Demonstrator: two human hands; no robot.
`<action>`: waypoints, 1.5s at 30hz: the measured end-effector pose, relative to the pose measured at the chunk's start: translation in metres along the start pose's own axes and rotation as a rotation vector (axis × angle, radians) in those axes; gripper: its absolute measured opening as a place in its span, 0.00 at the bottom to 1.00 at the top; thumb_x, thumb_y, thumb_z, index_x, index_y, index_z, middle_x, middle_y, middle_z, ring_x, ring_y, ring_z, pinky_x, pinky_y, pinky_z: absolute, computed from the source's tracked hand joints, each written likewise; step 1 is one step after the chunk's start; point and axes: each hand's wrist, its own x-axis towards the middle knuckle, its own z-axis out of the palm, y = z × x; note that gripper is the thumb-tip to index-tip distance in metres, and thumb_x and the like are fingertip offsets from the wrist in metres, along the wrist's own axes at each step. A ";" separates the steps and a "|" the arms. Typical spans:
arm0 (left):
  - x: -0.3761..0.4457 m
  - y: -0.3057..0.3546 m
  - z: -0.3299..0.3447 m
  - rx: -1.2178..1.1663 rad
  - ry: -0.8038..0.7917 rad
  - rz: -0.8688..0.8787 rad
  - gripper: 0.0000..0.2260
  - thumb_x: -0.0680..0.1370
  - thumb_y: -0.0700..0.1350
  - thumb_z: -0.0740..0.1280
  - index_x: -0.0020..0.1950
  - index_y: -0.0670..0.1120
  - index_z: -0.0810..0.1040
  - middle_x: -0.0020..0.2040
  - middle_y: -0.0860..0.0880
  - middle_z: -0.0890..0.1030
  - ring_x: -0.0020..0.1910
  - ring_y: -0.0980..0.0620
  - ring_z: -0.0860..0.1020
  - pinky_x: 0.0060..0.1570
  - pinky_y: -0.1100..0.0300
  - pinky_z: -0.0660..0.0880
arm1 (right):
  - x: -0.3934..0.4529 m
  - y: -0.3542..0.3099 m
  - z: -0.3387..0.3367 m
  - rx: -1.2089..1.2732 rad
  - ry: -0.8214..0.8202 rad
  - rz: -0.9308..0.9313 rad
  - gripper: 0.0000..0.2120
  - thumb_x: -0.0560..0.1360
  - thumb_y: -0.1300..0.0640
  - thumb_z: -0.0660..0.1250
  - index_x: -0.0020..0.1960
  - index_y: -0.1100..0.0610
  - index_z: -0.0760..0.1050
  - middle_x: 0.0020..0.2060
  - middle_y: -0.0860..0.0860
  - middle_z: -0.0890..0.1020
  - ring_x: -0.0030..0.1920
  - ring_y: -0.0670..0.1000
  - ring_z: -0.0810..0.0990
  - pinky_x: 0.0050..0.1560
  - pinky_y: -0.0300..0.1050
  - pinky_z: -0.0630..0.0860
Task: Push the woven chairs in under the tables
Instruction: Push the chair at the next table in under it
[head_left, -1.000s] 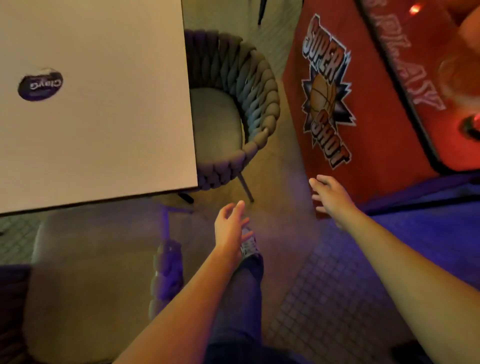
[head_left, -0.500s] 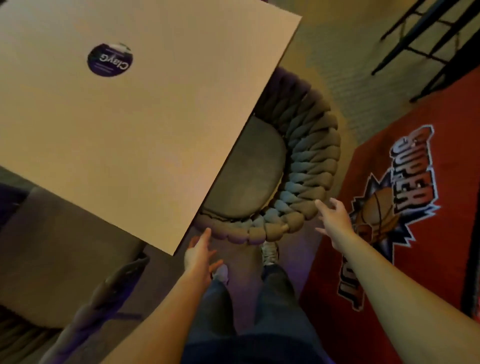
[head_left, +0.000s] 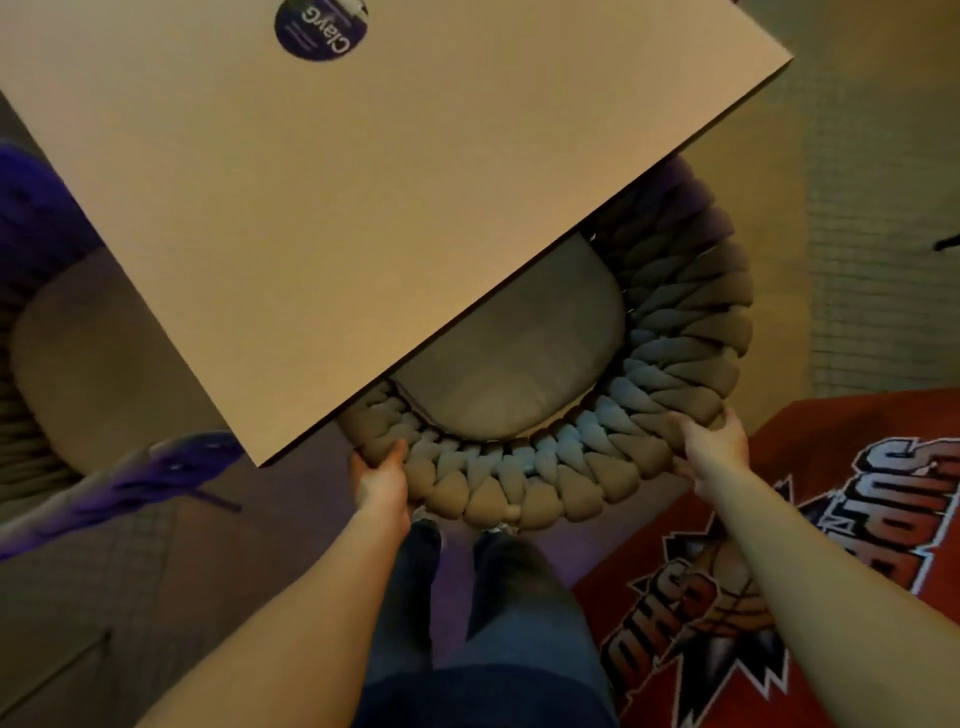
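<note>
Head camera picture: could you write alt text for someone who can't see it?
Seen from above, a person's left hand and right hand grip the braided back of a woven chair, its seat partly tucked under a tan table. A round purple sticker sits on the tabletop; a red basketball-themed panel lies right.

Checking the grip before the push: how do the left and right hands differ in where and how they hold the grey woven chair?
The left hand grips the grey woven chair at its braided rim close to the beige table's corner; the right hand grips the rim further round, beside the red mat. The left thumb lies on top; the right-hand fingers curl over. Both are closed on the backrest.
</note>
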 end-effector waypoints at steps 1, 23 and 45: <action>0.001 -0.002 0.002 0.010 0.026 0.012 0.29 0.77 0.47 0.69 0.75 0.53 0.63 0.70 0.45 0.73 0.65 0.39 0.76 0.61 0.36 0.74 | 0.002 -0.001 0.001 -0.013 0.000 -0.022 0.31 0.74 0.56 0.70 0.73 0.46 0.63 0.61 0.54 0.76 0.56 0.59 0.78 0.45 0.56 0.80; 0.010 0.013 -0.010 0.081 0.023 0.027 0.27 0.77 0.46 0.68 0.74 0.54 0.64 0.69 0.42 0.74 0.63 0.39 0.76 0.60 0.34 0.74 | 0.000 0.018 0.012 -0.080 0.013 -0.064 0.29 0.71 0.53 0.73 0.68 0.47 0.66 0.51 0.51 0.75 0.53 0.59 0.78 0.55 0.65 0.78; 0.000 0.016 -0.042 0.159 -0.059 -0.051 0.29 0.77 0.47 0.69 0.76 0.52 0.62 0.69 0.43 0.73 0.61 0.42 0.76 0.52 0.45 0.76 | -0.018 0.013 0.010 -0.249 0.287 -0.254 0.30 0.76 0.47 0.65 0.74 0.53 0.60 0.70 0.58 0.69 0.69 0.62 0.69 0.65 0.58 0.68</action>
